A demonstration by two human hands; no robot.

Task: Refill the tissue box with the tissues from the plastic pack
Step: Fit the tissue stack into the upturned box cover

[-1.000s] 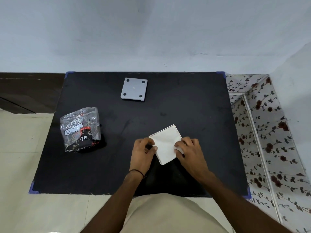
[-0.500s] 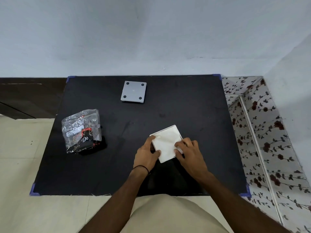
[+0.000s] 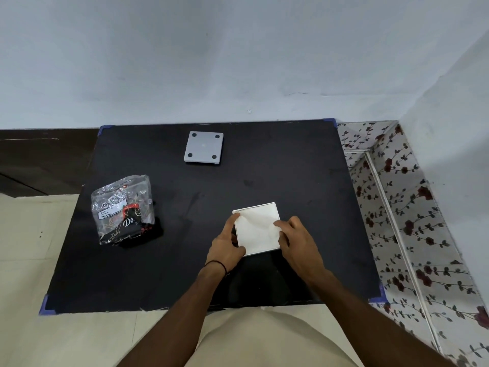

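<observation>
A square white tissue box (image 3: pixel 258 229) lies on the black table (image 3: pixel 304 202), its open face up and filled with white tissues. My left hand (image 3: pixel 227 245) holds its left edge, thumb at the near corner. My right hand (image 3: pixel 296 241) rests its fingertips on the tissues at the box's right edge. A grey square panel with dark round feet at its corners (image 3: pixel 203 147), the box's bottom cover, lies apart at the far middle of the table. The clear plastic pack (image 3: pixel 123 209) with dark printing sits at the left, crumpled.
A wall rises just behind the table's far edge. A floral-patterned surface (image 3: pixel 412 221) borders the table on the right. Pale floor tiles lie to the left and near side.
The box has turned slightly squarer to me. My left hand slid down along its left edge, and my right hand stayed at the right edge. The view shifted a little.
</observation>
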